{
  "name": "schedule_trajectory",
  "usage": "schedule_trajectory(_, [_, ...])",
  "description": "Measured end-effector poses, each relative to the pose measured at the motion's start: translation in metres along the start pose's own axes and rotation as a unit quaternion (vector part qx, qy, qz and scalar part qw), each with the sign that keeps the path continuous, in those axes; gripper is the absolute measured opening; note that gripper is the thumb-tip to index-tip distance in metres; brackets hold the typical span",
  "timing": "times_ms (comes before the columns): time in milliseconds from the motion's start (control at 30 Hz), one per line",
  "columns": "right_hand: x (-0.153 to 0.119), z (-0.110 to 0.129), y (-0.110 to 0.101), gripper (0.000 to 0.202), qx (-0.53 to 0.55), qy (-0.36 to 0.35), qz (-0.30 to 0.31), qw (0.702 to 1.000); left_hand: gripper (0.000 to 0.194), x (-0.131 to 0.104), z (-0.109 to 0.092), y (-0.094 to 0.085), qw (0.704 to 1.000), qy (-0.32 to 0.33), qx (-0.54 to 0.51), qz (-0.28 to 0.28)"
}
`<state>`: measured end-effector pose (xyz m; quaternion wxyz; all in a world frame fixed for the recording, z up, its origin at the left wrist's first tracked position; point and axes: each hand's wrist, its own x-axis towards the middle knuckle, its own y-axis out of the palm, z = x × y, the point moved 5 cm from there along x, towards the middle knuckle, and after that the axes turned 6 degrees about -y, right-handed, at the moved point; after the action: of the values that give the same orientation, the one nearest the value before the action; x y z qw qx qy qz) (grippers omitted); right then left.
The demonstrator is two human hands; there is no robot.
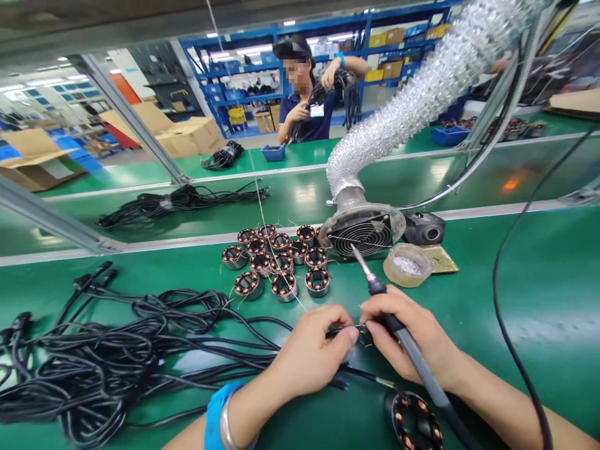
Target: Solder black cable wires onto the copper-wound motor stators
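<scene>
My left hand is closed in a pinch on a thin wire end. My right hand grips a soldering iron, its tip pointing up and away toward the fan. The right thumb and forefinger also meet near that wire end; their exact hold is unclear. Below the hands, a black cable with coloured wires runs to a copper-wound motor stator. More black cables pass beneath my left hand from a tangled heap. A thin pale strand hangs from above, ending near my left hand.
Several stators stand in rows ahead. Behind them sit a fume extractor fan with a silver duct, a tub of shiny bits and a sponge tray. Across the bench a co-worker handles black cables. A black cord hangs at right.
</scene>
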<state>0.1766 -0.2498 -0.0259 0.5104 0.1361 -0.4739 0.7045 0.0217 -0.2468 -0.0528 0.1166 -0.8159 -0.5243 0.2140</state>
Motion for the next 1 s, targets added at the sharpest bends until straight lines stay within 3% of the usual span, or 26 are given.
schedule_trajectory(200, [-0.004, 0.000, 0.002, 0.031, -0.011, -0.043, -0.005, 0.999, 0.028, 0.007, 0.011, 0.007, 0.981, -0.038, -0.184, 0.056])
schedule_trajectory(333, [-0.008, -0.001, 0.004, 0.031, -0.003, -0.026, -0.066, 0.997, 0.041, 0.012, 0.017, 0.016, 0.947, -0.100, -0.285, 0.104])
schedule_trajectory(433, [-0.009, 0.001, 0.005, 0.029, -0.023, -0.015, -0.116, 0.993, 0.040, 0.015, 0.019, 0.016, 0.935, -0.132, -0.315, 0.093])
schedule_trajectory(500, [-0.009, 0.000, 0.005, 0.027, -0.042, -0.007, -0.114, 0.993, 0.038, 0.018, 0.021, 0.015, 0.930, -0.151, -0.329, 0.071])
schedule_trajectory(633, [-0.013, -0.010, -0.008, 0.025, -0.079, 0.040, -0.050, 0.995, 0.034, 0.022, 0.023, 0.012, 0.921, -0.167, -0.351, 0.021])
schedule_trajectory(767, [-0.025, -0.017, -0.017, 0.050, -0.075, 0.052, 0.084, 0.992, 0.033, 0.025, 0.025, 0.011, 0.915, -0.173, -0.363, 0.002])
schedule_trajectory(833, [-0.029, -0.019, -0.017, 0.053, -0.071, 0.053, 0.131, 0.987, 0.032, 0.026, 0.026, 0.011, 0.915, -0.175, -0.364, 0.000])
schedule_trajectory(1000, [-0.031, -0.027, -0.010, 0.042, -0.049, 0.051, 0.152, 0.986, 0.028, 0.027, 0.027, 0.011, 0.923, -0.183, -0.340, -0.008])
